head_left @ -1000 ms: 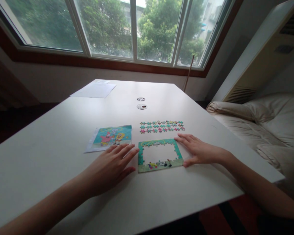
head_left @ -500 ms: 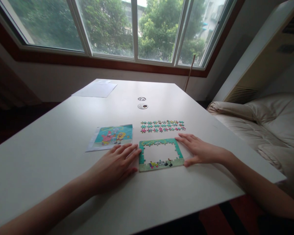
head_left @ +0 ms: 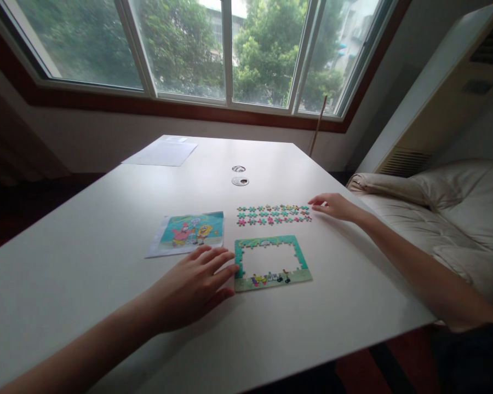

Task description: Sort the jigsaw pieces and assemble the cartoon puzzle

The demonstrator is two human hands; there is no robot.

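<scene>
A green puzzle frame [head_left: 303, 256] with an open middle and cartoon figures along its lower edge lies flat on the white table [head_left: 296, 339]. My left hand [head_left: 201, 279] rests at its left edge, fingers stretched out and fingertips against the rim. Beyond the frame, loose jigsaw pieces [head_left: 271, 221] lie in three neat rows, mostly teal, pink and yellow. At the right end of these rows is my right hand [head_left: 332, 207], fingers apart and slightly bent, with nothing visible between them. Left of the frame lies a cartoon picture sheet [head_left: 193, 230].
White paper [head_left: 164, 152] lies at the far left of the table. Two round fittings [head_left: 240, 181] are set in the tabletop beyond the pieces. A pale leather sofa [head_left: 398, 200] stands along the right side, and a window rises behind the table.
My right hand has left the right edge of the puzzle frame and moved forward to the right end of the piece rows. My left hand stays at the frame's left edge.
</scene>
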